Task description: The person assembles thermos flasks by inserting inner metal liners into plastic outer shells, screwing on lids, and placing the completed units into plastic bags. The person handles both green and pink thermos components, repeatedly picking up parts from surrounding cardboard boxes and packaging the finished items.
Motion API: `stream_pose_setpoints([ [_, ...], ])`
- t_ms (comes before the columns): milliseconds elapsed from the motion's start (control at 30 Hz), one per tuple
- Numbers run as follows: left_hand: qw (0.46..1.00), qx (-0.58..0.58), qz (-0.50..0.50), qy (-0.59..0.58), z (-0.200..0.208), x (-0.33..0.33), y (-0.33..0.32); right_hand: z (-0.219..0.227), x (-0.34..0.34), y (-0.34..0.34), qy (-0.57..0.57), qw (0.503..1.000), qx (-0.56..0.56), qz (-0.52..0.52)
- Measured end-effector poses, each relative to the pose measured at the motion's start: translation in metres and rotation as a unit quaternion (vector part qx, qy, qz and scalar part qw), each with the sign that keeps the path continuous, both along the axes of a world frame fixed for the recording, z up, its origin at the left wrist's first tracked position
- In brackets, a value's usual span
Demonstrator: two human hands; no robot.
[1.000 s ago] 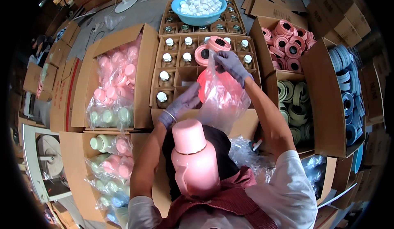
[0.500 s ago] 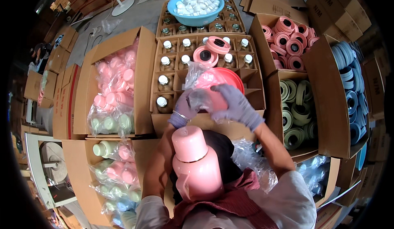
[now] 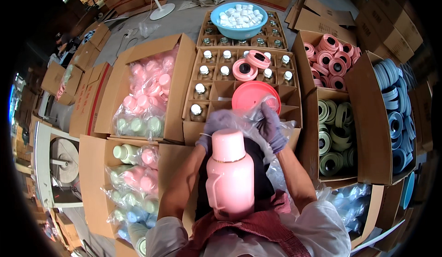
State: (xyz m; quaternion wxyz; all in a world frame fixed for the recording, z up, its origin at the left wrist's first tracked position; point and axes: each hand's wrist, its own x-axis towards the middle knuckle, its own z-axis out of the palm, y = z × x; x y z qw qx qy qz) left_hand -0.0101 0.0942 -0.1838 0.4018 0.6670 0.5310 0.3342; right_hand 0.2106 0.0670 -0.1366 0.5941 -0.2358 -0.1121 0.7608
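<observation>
Both gloved hands, left [image 3: 217, 122] and right [image 3: 271, 127], pinch a clear bag [image 3: 248, 121] above the pink flask [image 3: 229, 174] in the lap; the grip looks closed. Beyond: a red lid [image 3: 254, 96] over the divided box [image 3: 285, 101], 1 blue bowl [image 3: 216, 21].

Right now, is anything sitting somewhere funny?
Yes. Two pink rings lie loose on top of the divided carton, over its capped glass bottles, while the other pink rings are packed in their own box.

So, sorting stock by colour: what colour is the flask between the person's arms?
Pink flask, seen best in the head view.
</observation>
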Motion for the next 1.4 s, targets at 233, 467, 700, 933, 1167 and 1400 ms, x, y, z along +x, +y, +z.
stream_pose_setpoints([
  [233, 0.992, 0.029, 0.057, -0.110, 0.049, -0.025, -0.045, -0.032, 0.026, -0.029, -0.656, 0.715, 0.231, 0.072],
  [467, 0.873, -0.042, 0.072, -0.481, 0.038, -0.065, -0.153, 0.058, -0.009, -0.125, -0.603, 0.704, 0.322, -0.190],
  [700, 0.952, -0.236, -0.157, -0.119, 0.086, -0.102, -0.266, -0.008, 0.033, -0.245, -0.666, 0.498, 0.555, -0.032],
  [933, 0.934, -0.280, 0.039, -0.221, 0.123, -0.114, -0.247, -0.048, 0.072, -0.306, -0.620, 0.479, 0.590, 0.196],
  [1167, 0.976, -0.198, 0.081, -0.029, 0.107, -0.141, -0.268, -0.027, 0.045, -0.289, -0.640, 0.479, 0.565, 0.204],
  [1400, 0.818, -0.100, 0.265, -0.501, 0.056, -0.203, -0.364, 0.076, -0.138, -0.164, -0.417, 0.711, 0.502, 0.261],
])
